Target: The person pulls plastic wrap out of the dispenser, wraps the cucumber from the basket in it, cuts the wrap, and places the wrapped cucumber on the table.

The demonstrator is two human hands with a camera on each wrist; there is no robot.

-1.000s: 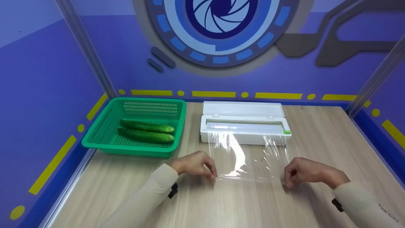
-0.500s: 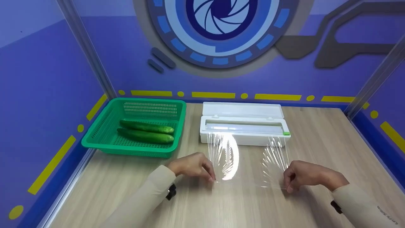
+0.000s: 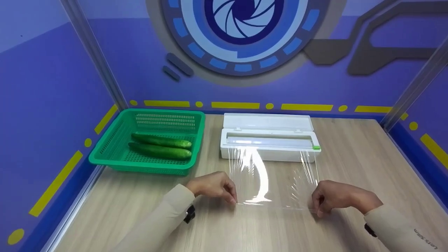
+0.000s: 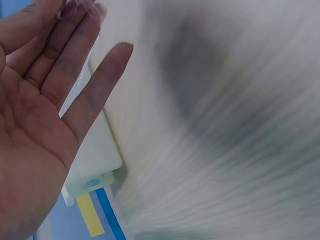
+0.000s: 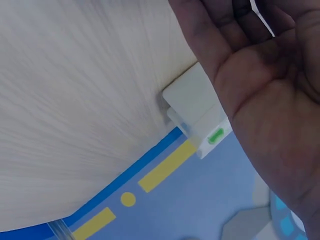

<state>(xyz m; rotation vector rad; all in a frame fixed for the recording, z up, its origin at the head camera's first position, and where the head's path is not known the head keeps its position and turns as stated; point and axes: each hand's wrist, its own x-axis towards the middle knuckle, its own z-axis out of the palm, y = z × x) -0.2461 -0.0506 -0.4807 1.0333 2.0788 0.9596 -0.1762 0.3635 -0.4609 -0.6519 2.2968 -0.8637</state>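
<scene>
A clear sheet of plastic wrap (image 3: pixel 280 185) stretches toward me from the roll (image 3: pixel 269 141) in an open white dispenser box (image 3: pixel 269 155). My left hand (image 3: pixel 215 187) pinches the sheet's near left corner between thumb and fingertips. At the near right corner my right hand (image 3: pixel 337 196) pinches it too. The sheet is taut between them, with creases and bright glare. In the left wrist view, wrap gathers at the fingertips of the left hand (image 4: pixel 50 100), the little finger held out. The right wrist view shows the palm of the right hand (image 5: pixel 280 100); its fingertips are out of frame.
A green plastic basket (image 3: pixel 147 167) holding two cucumbers (image 3: pixel 161 151) stands at the back left of the wooden table (image 3: pixel 266 231). The dispenser's lid (image 3: pixel 267 121) lies back toward the blue wall (image 3: pixel 140 70). A green slider (image 3: pixel 316 147) sits at the box's right end.
Both hands have drawn slightly toward me, pulling a little more wrap from the roll. Glare and creases on the sheet have shifted. Basket and cucumbers have stayed put.
</scene>
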